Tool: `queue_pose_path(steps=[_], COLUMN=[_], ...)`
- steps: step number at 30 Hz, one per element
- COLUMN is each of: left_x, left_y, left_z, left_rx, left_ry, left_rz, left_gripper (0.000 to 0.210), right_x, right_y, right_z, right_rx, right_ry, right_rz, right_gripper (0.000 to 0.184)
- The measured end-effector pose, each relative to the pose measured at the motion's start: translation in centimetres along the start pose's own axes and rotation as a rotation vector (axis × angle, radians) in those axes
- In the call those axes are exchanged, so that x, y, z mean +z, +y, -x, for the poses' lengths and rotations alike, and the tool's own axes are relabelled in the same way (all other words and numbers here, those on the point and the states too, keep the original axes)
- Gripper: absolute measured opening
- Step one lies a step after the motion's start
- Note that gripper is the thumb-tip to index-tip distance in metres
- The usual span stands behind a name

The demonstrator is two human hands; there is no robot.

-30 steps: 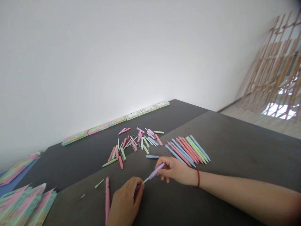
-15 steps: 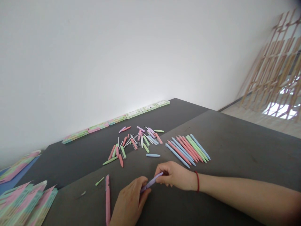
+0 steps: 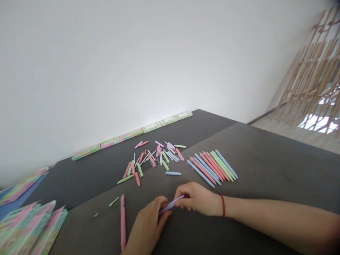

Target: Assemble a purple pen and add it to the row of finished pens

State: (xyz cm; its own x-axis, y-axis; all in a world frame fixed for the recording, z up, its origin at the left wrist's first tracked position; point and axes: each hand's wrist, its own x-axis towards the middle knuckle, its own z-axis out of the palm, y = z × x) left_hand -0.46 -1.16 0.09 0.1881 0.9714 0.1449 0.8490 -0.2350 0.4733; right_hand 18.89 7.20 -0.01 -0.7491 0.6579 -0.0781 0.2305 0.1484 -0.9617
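Both hands grip one lilac pen (image 3: 170, 204) just above the dark table (image 3: 265, 170). My left hand (image 3: 147, 228) pinches its lower end, and my right hand (image 3: 198, 198), with a red band at the wrist, pinches its upper end. A pink pen (image 3: 123, 223) lies on the table left of my left hand. Beyond my right hand a row of assembled pens (image 3: 212, 166) in blue, pink and green lies side by side. A single blue pen part (image 3: 173, 173) lies between that row and my hands.
A loose heap of pen parts (image 3: 152, 159) lies further back at the table's middle. Flat boxes (image 3: 132, 134) line the wall edge. Stacks of pastel packaging (image 3: 29, 226) sit at the near left. A wooden lattice (image 3: 310, 74) stands at the far right.
The white refill seen between the two lilac halves has gone inside; my hands have pushed the halves together into one pen and drawn closer to each other.
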Motion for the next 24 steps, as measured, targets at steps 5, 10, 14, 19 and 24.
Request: queue_pose_path(steps=[5, 10, 14, 19, 24], left_x=[0.28, 0.32, -0.04, -0.39, -0.29], left_y=[-0.17, -0.11, 0.10, 0.13, 0.02], left_z=[0.05, -0.08, -0.22, -0.18, -0.18], left_rx=[0.074, 0.143, 0.127, 0.076, 0.102], left_ry=[-0.004, -0.011, -0.015, -0.016, -0.007], left_rz=[-0.110, -0.175, -0.198, -0.214, -0.226], left_gripper=[0.007, 0.005, 0.006, 0.005, 0.006], right_x=[-0.15, -0.38, -0.68, -0.81, -0.75], right_y=[-0.52, -0.79, -0.92, -0.66, -0.38], right_z=[0.43, 0.51, 0.56, 0.55, 0.39], right_rx=[-0.085, -0.101, -0.134, -0.184, -0.182], right_ry=[-0.033, -0.077, -0.024, 0.038, 0.046], right_rz=[0.190, 0.272, 0.353, 0.405, 0.456], right_gripper=[0.037, 0.046, 0.025, 0.016, 0.010])
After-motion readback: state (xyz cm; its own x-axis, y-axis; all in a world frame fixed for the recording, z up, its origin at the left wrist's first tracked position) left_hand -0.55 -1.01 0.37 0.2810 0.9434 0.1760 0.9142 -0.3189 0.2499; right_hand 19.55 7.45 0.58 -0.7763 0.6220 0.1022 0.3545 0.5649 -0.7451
